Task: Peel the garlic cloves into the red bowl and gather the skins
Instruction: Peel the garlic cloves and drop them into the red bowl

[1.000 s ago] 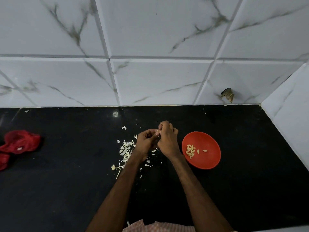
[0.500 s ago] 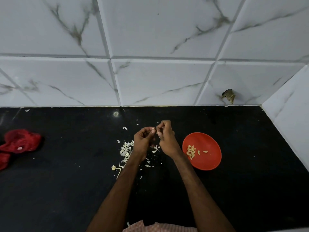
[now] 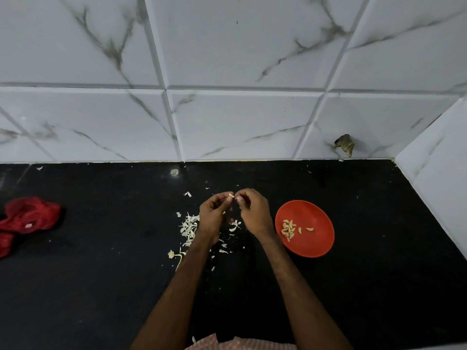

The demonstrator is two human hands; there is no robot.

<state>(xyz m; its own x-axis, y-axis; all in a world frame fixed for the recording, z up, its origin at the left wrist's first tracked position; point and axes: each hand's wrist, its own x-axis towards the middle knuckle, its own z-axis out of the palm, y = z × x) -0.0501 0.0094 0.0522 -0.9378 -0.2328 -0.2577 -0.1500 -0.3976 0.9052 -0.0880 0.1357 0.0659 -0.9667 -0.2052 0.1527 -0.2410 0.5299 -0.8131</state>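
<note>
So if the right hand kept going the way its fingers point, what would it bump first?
The garlic clove pinched in the left hand. The right hand has its fingertips aimed left at it, just a small gap away. Depth is hard to judge from above, so it might slip past.

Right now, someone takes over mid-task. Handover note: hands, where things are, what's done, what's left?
Left hand: pinches a garlic clove at its fingertips, above the counter.
Right hand: fingers curled, tips at the clove; grip on skin too small to tell.
Red bowl: right of the hands, peeled cloves clustered inside.
Skins: scattered loose on the counter, left of and under the hands.
Done: several cloves peeled. Left: finish this clove, bowl it, gather the skins.
</note>
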